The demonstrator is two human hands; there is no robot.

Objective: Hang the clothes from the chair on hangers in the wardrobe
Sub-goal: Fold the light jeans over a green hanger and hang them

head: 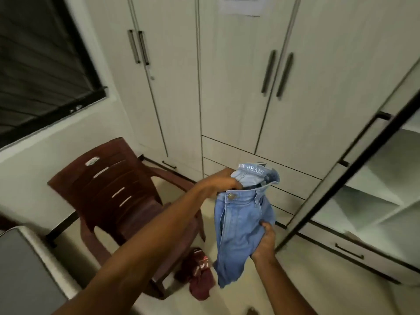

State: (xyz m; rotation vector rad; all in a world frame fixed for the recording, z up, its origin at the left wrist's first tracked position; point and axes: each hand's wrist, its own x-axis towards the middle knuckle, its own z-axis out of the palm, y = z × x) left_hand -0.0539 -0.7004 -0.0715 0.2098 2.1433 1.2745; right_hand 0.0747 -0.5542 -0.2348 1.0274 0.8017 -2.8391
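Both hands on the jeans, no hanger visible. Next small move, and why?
Probably turn right toward the open wardrobe and find a hanger. The left hand grips the waistband of the jeans, the right hand grips them lower down, so they are clear of the chair. No hanger shows, and the visible shelves look bare.

A home bedroom: pale built-in wardrobe (238, 87), brown plastic chair (109, 192), barred window (41, 60).

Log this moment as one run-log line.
stage: jeans picked up, no hanger yet | left hand: grips waistband | right hand: grips jeans lower | maroon garment: on floor by chair
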